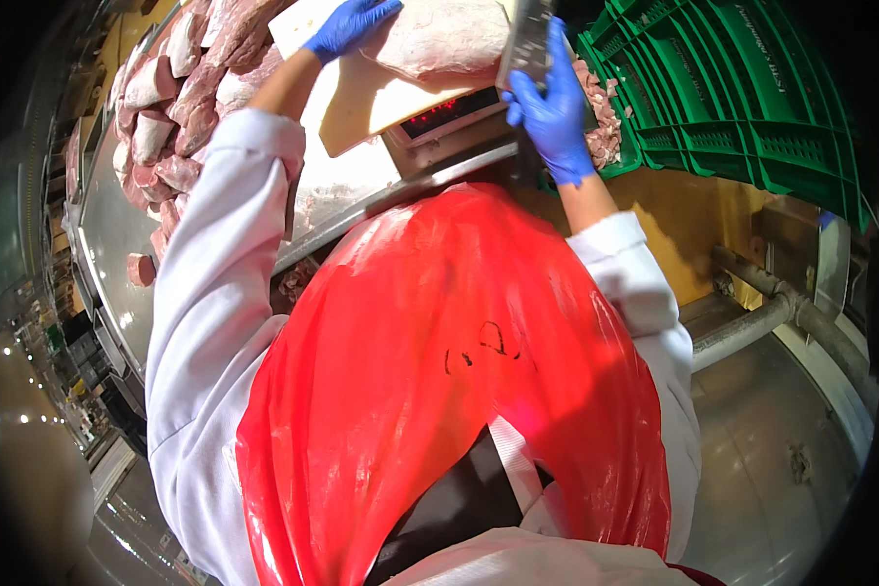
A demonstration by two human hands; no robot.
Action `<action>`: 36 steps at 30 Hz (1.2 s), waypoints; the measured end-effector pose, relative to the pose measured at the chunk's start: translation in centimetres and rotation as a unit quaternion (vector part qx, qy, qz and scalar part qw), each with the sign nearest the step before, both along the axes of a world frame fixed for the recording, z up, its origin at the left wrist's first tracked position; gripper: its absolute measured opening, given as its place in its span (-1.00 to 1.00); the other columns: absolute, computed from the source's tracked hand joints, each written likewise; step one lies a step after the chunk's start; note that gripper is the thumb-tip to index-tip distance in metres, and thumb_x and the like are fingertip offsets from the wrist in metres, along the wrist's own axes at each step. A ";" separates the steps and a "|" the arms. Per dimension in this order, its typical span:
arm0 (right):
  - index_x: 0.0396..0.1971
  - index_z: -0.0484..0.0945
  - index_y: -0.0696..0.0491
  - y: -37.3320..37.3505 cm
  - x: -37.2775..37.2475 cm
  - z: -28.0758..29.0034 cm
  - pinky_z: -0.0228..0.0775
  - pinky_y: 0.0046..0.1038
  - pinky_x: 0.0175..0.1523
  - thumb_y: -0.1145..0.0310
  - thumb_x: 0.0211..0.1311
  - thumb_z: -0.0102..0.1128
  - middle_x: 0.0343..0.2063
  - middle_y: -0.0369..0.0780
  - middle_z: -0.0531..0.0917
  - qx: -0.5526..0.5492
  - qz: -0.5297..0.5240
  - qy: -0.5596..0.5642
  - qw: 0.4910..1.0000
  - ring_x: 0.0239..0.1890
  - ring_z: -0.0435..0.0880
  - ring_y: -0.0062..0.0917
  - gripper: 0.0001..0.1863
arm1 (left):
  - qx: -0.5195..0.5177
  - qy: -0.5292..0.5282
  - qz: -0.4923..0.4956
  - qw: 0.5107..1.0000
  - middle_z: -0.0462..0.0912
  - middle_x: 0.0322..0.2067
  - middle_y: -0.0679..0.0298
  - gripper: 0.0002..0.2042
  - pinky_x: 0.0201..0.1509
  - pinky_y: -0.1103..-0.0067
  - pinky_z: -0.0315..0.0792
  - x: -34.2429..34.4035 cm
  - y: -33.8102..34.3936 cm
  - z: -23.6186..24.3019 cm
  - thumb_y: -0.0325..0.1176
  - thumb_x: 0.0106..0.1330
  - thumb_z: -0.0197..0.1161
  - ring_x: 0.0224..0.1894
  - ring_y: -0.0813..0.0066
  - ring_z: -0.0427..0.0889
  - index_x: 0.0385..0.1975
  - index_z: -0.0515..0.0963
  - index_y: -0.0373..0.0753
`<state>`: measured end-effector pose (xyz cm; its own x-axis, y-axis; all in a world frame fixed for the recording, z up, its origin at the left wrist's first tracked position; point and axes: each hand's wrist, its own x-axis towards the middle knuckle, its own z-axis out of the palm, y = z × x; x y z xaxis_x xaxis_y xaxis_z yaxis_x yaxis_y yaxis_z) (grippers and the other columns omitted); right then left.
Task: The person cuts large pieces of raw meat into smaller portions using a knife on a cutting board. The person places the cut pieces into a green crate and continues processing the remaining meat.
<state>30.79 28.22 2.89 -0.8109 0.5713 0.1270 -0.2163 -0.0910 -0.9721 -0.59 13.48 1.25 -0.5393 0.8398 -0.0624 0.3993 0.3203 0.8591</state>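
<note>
A large pale slab of raw meat (444,39) lies on a white cutting board (356,107) at the top of the view. My left hand (350,27), in a blue glove, rests at the slab's left end with its fingers stretched out together. At the slab's right end my right hand (554,112), gloved the same, grips a wide-bladed knife (524,44). The dark blade stands close beside the cut end, and one finger reaches along it. My palm hides most of the handle. Under the board sits a scale with a lit red display (449,110).
Many raw meat pieces (181,107) are heaped left on the metal table (117,234). Small meat scraps (604,112) lie to the right, beside stacked green crates (723,88). A metal pipe (752,327) runs lower right. My red apron (439,361) fills the middle.
</note>
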 end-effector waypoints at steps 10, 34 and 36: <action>0.51 0.16 -0.15 3.9 -5.4 2.6 0.50 -0.48 -0.48 0.48 0.35 0.17 -0.53 -0.28 0.65 0.327 0.028 -0.117 0.937 -0.59 0.55 -0.69 -0.25 | 0.098 0.358 0.235 0.898 0.64 -0.19 -0.01 -0.64 0.00 0.22 0.47 10.2 -6.2 0.3 -0.17 0.27 0.34 -0.14 -0.01 0.61 -0.07 0.57 -0.28; 0.52 0.13 -0.18 3.1 15.6 6.0 0.48 -0.17 -0.36 0.48 0.26 0.03 -0.61 -0.03 0.59 0.457 0.265 -0.298 0.795 -0.57 0.64 -0.20 -0.22 | 0.052 0.417 0.020 0.907 0.59 -0.05 0.14 -0.57 0.04 0.27 0.45 12.6 -6.5 5.3 -0.55 -0.07 0.27 0.00 0.06 0.54 -0.13 0.65 -0.01; 0.53 0.11 -0.17 2.6 15.4 6.2 0.45 -0.27 -0.37 0.49 0.28 0.04 -0.64 -0.08 0.53 0.371 0.199 -0.314 0.851 -0.61 0.57 -0.28 -0.21 | 0.003 0.433 -0.046 0.900 0.53 0.06 0.12 -0.52 0.11 0.27 0.46 13.2 -6.0 5.3 -0.55 -0.09 0.32 0.10 0.03 0.48 -0.07 0.63 -0.01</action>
